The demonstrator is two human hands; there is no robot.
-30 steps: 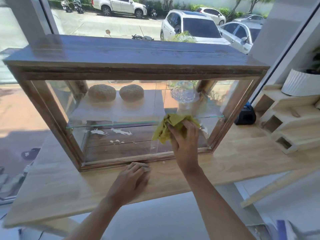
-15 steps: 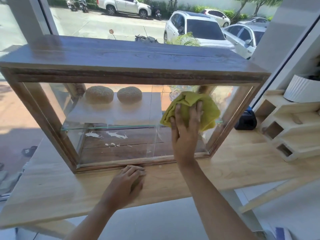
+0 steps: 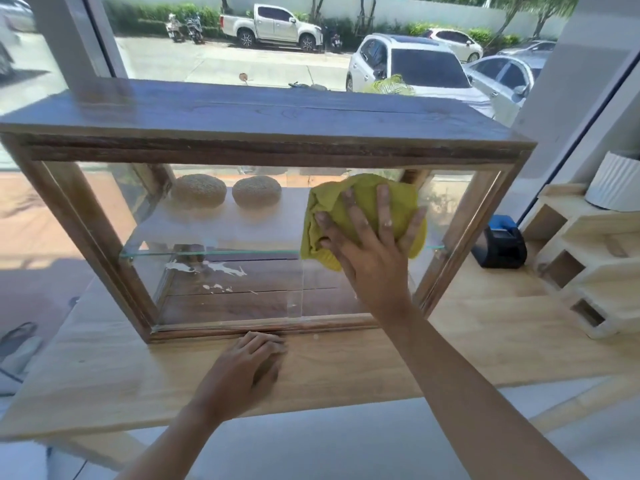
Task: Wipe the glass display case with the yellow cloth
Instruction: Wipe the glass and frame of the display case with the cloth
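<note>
A wood-framed glass display case (image 3: 266,147) stands on a light wooden counter (image 3: 485,344). My right hand (image 3: 367,244) lies flat with fingers spread, pressing a bunched yellow cloth (image 3: 363,199) against the upper right part of the front glass. My left hand (image 3: 249,365) rests palm-down on the counter, fingers bent, just in front of the case's bottom rail. Inside, two round buns (image 3: 199,190) sit on the glass shelf (image 3: 207,252). White smears (image 3: 207,268) mark the case's dark floor.
A black and blue device (image 3: 500,244) sits on the counter right of the case. A stepped pale wooden rack (image 3: 588,268) holds a white ribbed pot (image 3: 616,183) at far right. Behind the case is a window onto parked cars.
My right hand has slid the cloth up the right pane from low to near the top, and its fingers have spread wide. The left hand stays on the counter.
</note>
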